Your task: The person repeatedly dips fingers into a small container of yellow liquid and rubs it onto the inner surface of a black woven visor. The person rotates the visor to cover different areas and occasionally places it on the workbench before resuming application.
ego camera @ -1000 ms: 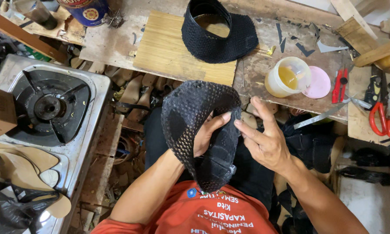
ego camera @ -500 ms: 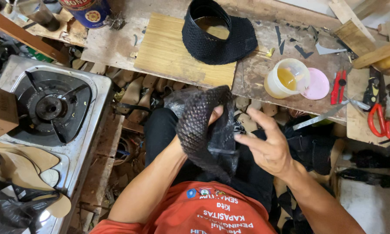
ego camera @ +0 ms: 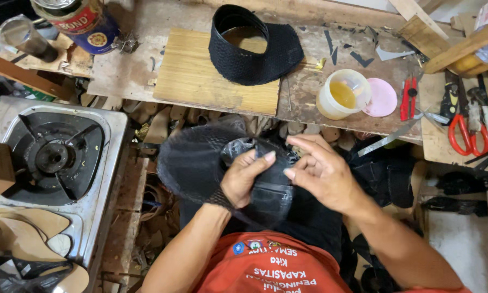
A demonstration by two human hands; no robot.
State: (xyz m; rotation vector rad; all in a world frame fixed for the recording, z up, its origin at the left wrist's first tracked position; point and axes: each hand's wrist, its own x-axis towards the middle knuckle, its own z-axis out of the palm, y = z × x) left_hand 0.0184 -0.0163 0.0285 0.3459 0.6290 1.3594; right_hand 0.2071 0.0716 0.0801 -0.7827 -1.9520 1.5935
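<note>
Black woven shoe upper [ego camera: 200,163] sits in the person's lap, below the front edge of the surface [ego camera: 130,70], blurred at its left side. The left hand [ego camera: 244,179] is closed on it, thumb and fingers curled over its top edge. The right hand [ego camera: 322,173] touches its right side with the fingers loosely bent and half open; whether they pinch the material cannot be told.

Just beyond the hands, on the surface, lies a pale wooden board [ego camera: 200,76], and a second black woven upper [ego camera: 255,46] stands curved on its far right corner. To the right of that stands a translucent tub of yellow glue [ego camera: 341,95], with a round pink lid [ego camera: 382,97] flat beside it, touching. Red-handled nippers [ego camera: 408,97] lie next to the lid, and red-handled scissors [ego camera: 466,133] farther right.

At the far left corner stands a round can [ego camera: 78,21] with a blue-and-red label bearing a yellow circular emblem. Left of the lap is a steel gas stove [ego camera: 54,157] with a black burner. The person's orange shirt [ego camera: 265,268] carries white print and a small round blue badge.
</note>
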